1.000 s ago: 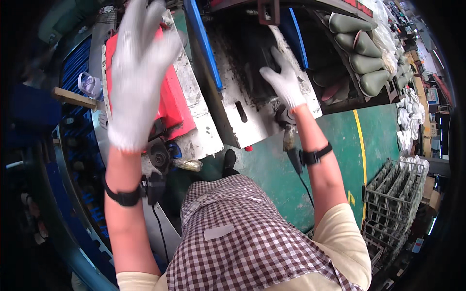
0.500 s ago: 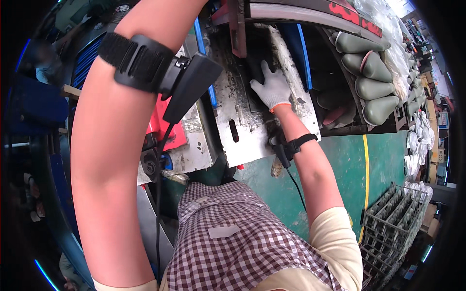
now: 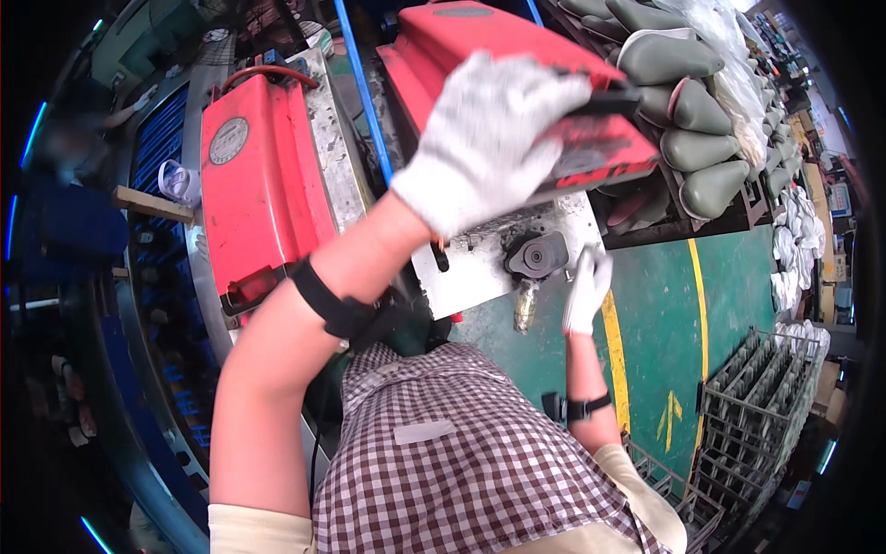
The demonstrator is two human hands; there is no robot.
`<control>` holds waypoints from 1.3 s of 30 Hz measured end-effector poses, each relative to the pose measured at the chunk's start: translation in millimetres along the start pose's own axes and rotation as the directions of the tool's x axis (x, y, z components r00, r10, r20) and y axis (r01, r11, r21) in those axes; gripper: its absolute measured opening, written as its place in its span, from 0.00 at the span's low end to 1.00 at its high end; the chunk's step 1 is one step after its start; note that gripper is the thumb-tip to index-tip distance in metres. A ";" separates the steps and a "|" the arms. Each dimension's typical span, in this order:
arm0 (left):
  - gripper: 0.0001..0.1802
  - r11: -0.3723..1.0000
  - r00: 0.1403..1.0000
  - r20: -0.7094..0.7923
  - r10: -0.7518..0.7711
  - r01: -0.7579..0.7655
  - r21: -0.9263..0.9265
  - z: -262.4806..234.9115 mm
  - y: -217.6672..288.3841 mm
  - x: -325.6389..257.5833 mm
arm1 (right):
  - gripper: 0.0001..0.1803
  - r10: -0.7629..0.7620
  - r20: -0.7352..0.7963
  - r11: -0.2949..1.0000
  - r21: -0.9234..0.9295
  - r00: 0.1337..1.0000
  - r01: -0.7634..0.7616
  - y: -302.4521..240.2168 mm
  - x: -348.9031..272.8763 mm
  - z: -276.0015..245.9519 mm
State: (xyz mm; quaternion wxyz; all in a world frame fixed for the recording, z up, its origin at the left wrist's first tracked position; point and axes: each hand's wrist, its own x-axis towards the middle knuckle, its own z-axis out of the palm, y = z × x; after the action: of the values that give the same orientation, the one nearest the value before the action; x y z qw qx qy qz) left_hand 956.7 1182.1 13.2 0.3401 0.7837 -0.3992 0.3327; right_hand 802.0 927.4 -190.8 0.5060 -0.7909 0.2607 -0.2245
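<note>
My left hand [image 3: 494, 129], in a white knit glove, reaches across the machine with its fingers closed around the black handle [image 3: 609, 100] at the front of a red metal lid [image 3: 461, 42]. The paint on the lid is chipped near the handle. It lies tilted over a worn, pale metal plate [image 3: 471, 277], and whatever is beneath it is hidden. By the right front corner of the plate is my gloved right hand [image 3: 588, 288], its fingers stretched out and apart, holding nothing visible. Between the hands, a dark round knob [image 3: 538, 256] sits at the plate's front edge.
Left of the machine stands a second red-covered unit [image 3: 263, 175]. Grey-green shoe-like forms [image 3: 697, 152] fill a rack at the right. A wire rack [image 3: 757, 397] stands on the green floor [image 3: 646, 277], past a yellow line. At the far left is another person [image 3: 78, 148].
The red lid has come down over the plate, with my left hand now in view on its handle. My right hand has withdrawn from the plate's middle toward me, to its right front corner.
</note>
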 end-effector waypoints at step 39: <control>0.22 0.990 0.994 0.104 0.021 -0.036 0.136 16.2 -18.1 -179.9 | 0.14 -0.229 0.926 0.916 0.101 0.300 0.388 -219.8 -168.9 95.4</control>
State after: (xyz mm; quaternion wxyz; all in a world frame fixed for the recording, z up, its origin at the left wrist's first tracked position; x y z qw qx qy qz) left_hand 893.5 1249.2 -143.2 0.2593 0.8157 -0.4034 0.3237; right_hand 772.9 1178.0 -41.4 0.4531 -0.8468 -0.2097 0.1834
